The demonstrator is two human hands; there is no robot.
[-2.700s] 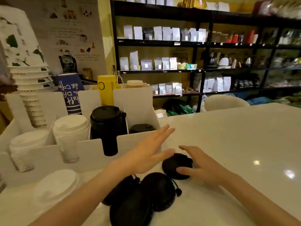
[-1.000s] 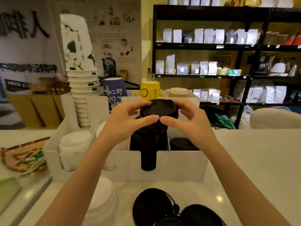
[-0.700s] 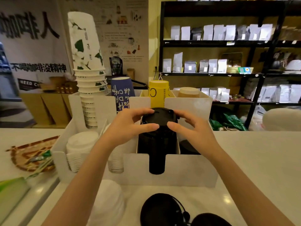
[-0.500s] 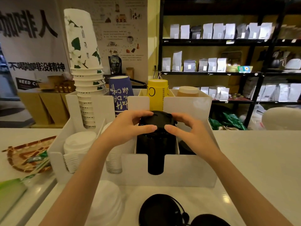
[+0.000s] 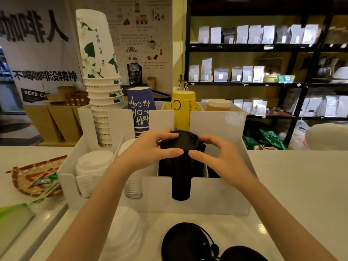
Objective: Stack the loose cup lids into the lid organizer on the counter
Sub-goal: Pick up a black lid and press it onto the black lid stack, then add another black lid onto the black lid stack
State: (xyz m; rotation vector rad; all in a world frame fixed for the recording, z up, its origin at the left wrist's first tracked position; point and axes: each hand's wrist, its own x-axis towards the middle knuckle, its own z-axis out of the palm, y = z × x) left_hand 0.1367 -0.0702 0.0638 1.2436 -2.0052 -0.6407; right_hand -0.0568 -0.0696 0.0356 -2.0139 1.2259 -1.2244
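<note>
We see the left hand (image 5: 148, 149) and right hand (image 5: 216, 157) both gripping the black lid (image 5: 179, 141) that sits atop the black stack (image 5: 180, 174) in the organizer (image 5: 212, 194), third slot from the left; the fingers hide its near rim. White lids (image 5: 92, 166) fill the left slots. On the counter (image 5: 301, 185), loose black lids (image 5: 185, 242) are cut off by the frame's bottom edge, beside a blurred white pile (image 5: 124, 232)
</note>
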